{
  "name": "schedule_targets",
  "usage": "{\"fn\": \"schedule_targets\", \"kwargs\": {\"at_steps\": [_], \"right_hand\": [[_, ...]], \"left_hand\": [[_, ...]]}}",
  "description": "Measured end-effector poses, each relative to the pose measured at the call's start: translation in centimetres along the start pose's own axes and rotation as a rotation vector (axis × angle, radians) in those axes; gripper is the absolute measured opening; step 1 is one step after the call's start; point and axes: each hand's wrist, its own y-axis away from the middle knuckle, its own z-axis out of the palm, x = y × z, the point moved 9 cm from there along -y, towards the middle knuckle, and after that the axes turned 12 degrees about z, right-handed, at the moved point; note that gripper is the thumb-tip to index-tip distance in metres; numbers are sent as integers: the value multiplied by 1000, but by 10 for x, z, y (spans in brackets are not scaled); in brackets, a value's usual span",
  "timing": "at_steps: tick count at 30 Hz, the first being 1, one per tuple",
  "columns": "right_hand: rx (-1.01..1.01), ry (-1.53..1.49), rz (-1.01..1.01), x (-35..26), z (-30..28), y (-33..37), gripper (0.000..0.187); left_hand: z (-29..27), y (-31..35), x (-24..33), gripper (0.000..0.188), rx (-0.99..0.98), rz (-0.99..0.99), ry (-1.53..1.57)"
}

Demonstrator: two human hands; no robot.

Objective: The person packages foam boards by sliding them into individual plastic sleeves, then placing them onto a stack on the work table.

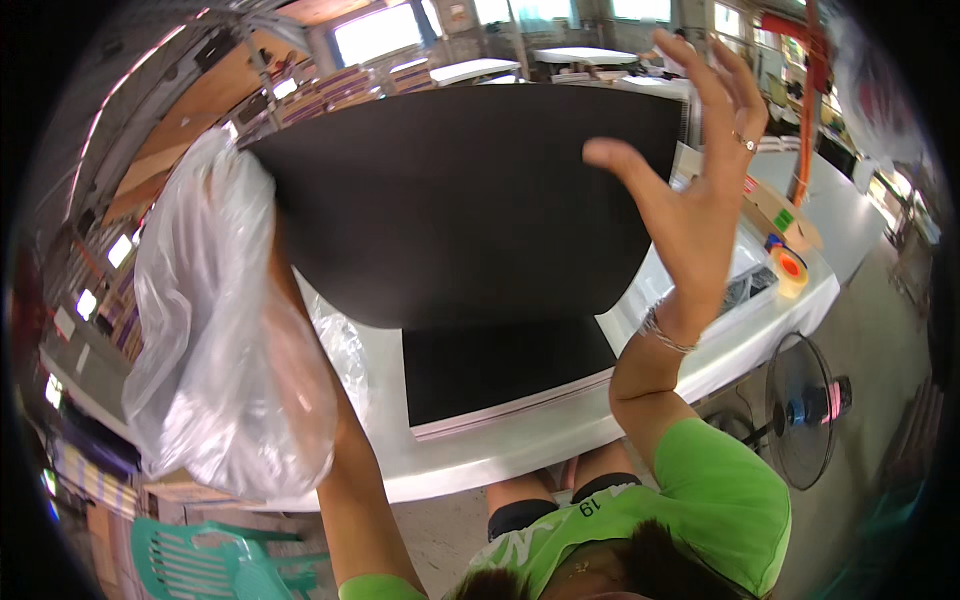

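A large black sheet (470,190) stands raised and curved in front of me, above a flat stack (510,375) with a black top and pale edges on the table. A crumpled clear plastic bag (215,330) hangs over my left hand (218,185) and forearm. That hand is by the sheet's left edge; the plastic hides its fingers, so their grip is unclear. My right hand (700,180) is raised at the sheet's right side, fingers spread and thumb out, holding nothing. It wears a ring and a bracelet.
The white table (450,465) bears a roll of yellowish tape (790,270) and an open cardboard box (780,215) at right. More clear plastic (340,350) lies left of the stack. A fan (800,410) stands at right; a green plastic chair (215,560) is at lower left.
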Motion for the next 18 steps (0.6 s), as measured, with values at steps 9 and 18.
{"fn": "schedule_targets", "kwargs": {"at_steps": [9,18], "right_hand": [[-543,-797,-334,-179,89,73,70],[-993,-36,-572,-241,178,199,112]], "left_hand": [[8,9,12,32,25,-3,3],[5,2,19,30,48,4,0]]}}
